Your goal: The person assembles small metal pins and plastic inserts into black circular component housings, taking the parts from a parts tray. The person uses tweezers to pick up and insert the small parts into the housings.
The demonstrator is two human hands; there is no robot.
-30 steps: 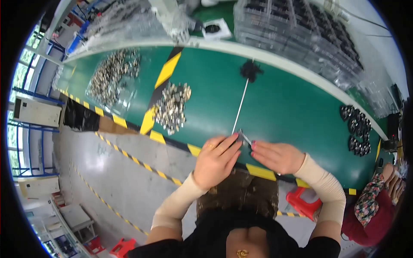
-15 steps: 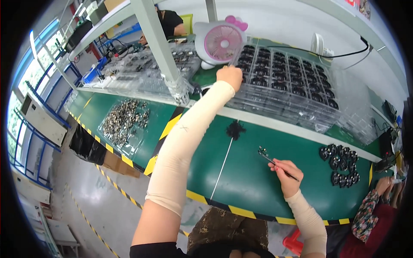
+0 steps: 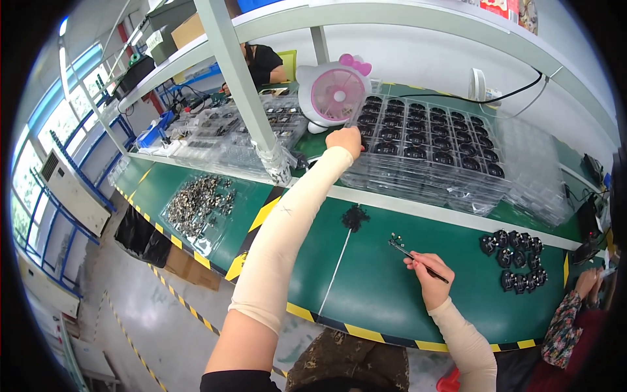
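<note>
My left hand [image 3: 344, 141] reaches out to the near left corner of a clear plastic tray [image 3: 418, 165] filled with rows of round black parts. Its fingers are curled, and what lies in them is hidden from me. Above the green bench, my right hand [image 3: 431, 276] grips slim black tweezers [image 3: 426, 266], pointing away to the left. A few tiny shiny metal pieces [image 3: 396, 239] show at the tip; I cannot make out whether they are pinched. Left of them lies a small heap of tiny black pieces [image 3: 354, 218]. Several black assemblies [image 3: 516, 251] stand grouped at the right.
A pile of small metal parts [image 3: 196, 206] covers a clear sheet on the left. A pink-and-white fan [image 3: 336, 95] stands behind my left hand. A white shelf post [image 3: 245, 98] rises left of it. Co-workers sit at the far left and right; one's hand [image 3: 588, 282] shows at right.
The whole view has shifted, so the bench appears lower in the picture. My left hand stays at the tray corner, and my right hand still grips the tweezers.
</note>
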